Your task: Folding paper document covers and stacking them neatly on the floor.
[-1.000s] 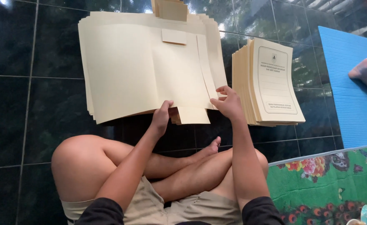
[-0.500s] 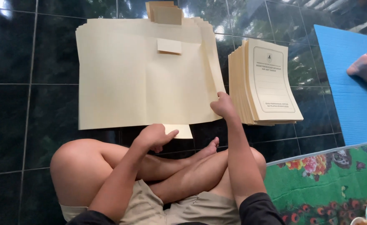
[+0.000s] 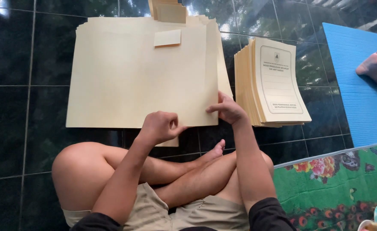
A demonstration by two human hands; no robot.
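One head-worn camera looks steeply down, close over crossed legs and the dark tiled floor (image 3: pixel 26 128).

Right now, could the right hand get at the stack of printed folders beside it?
Probably yes. The right hand rests on the large cream sheet's right edge, and the stack of printed folders lies just to its right on the dark tiled floor, with nothing between.

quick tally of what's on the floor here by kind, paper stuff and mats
Big cream sheet piles: 1
Printed cream folder stacks: 1
Small cream paper pieces: 2
Blue mats: 1
Green flowered mats: 1
Total: 6
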